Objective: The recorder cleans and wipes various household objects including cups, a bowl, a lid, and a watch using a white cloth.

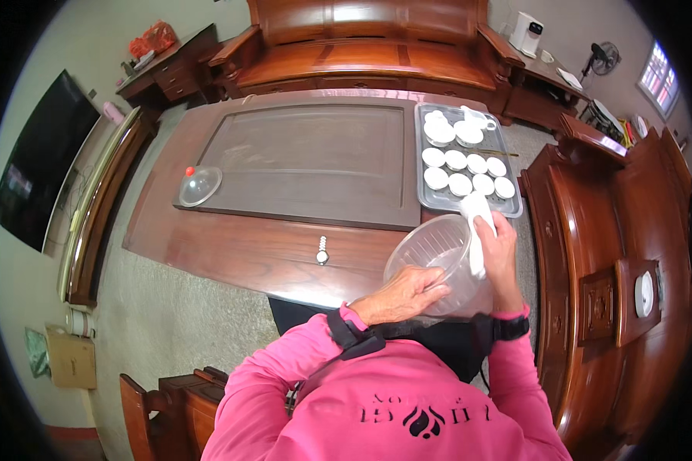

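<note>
A clear plastic tub [415, 248], tilted with its mouth up and to the side, is gripped at the near side by my left hand [406, 294]. My right hand [500, 253] holds a white cloth [476, 210] against the tub's right rim. Just beyond the cloth lies a grey plastic tray [467, 206] bearing white teaware: a teapot [438, 129], a lidded bowl [468, 132] and several small cups [460, 184]. A thin brown stick [496, 153] rests across the tray.
On the wooden table [254, 253] are a dark panelled board [305, 155], a clear domed lid with a red knob [200, 185] and a metal-strap wristwatch [322, 251]. A wooden bench [363, 57] stands behind, another seat [576, 230] to the right, and a chair [173, 403] lower left.
</note>
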A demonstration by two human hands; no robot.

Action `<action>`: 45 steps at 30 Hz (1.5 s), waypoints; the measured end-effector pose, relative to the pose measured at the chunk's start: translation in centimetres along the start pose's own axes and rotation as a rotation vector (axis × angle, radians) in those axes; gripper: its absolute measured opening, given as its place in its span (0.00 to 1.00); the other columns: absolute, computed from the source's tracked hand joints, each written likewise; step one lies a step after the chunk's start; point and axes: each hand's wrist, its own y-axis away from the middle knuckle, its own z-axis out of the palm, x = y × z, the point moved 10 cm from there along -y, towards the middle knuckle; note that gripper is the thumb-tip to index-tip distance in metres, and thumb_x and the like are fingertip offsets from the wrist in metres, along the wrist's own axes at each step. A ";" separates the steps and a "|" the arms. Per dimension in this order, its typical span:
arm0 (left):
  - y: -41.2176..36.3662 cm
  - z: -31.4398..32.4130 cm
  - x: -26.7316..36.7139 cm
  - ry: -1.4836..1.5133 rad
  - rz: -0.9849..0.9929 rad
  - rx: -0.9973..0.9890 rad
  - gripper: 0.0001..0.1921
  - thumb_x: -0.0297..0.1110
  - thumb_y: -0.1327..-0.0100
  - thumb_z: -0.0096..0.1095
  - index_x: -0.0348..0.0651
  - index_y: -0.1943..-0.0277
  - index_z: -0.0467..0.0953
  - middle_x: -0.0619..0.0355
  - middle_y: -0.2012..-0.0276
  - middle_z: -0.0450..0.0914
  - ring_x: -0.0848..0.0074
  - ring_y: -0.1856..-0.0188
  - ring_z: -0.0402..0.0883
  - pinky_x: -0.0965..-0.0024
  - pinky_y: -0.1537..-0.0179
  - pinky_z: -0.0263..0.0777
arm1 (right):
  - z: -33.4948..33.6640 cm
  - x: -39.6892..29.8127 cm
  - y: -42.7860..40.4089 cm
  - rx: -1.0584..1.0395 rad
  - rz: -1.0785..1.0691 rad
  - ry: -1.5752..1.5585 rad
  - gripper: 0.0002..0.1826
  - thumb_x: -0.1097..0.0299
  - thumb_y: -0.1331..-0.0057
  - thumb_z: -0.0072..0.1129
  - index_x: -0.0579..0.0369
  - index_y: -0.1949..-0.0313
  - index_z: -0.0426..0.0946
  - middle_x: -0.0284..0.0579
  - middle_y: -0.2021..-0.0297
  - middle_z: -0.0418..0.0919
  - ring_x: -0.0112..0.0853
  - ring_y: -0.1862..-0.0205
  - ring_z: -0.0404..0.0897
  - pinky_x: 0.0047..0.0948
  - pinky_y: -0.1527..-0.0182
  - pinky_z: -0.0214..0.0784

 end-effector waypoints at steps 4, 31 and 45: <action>-0.9 -2.0 -2.4 0.087 -0.009 0.191 0.13 0.35 0.40 0.49 0.32 0.72 0.65 0.43 0.79 0.69 0.51 0.75 0.70 0.60 0.72 0.63 | 3.1 -5.6 5.0 -0.047 -0.169 0.102 0.07 0.73 0.44 0.55 0.64 0.68 0.71 0.45 0.79 0.73 0.23 0.75 0.71 0.27 0.73 0.64; -1.8 0.0 2.3 0.531 -0.053 -0.247 0.14 0.41 0.35 0.48 0.38 0.69 0.68 0.61 0.78 0.71 0.83 0.76 0.69 0.76 0.72 0.65 | 0.2 3.4 -1.2 -0.243 0.280 -0.531 0.15 0.65 0.39 0.51 0.63 0.58 0.72 0.35 0.69 0.76 0.20 0.70 0.74 0.19 0.69 0.64; -4.7 -5.6 1.5 1.058 0.054 0.327 0.09 0.38 0.38 0.53 0.41 0.66 0.68 0.58 0.72 0.74 0.72 0.71 0.76 0.67 0.65 0.72 | 6.9 10.3 2.6 -0.056 0.451 -1.309 0.17 0.61 0.34 0.39 0.56 0.49 0.66 0.43 0.57 0.74 0.32 0.57 0.75 0.36 0.55 0.70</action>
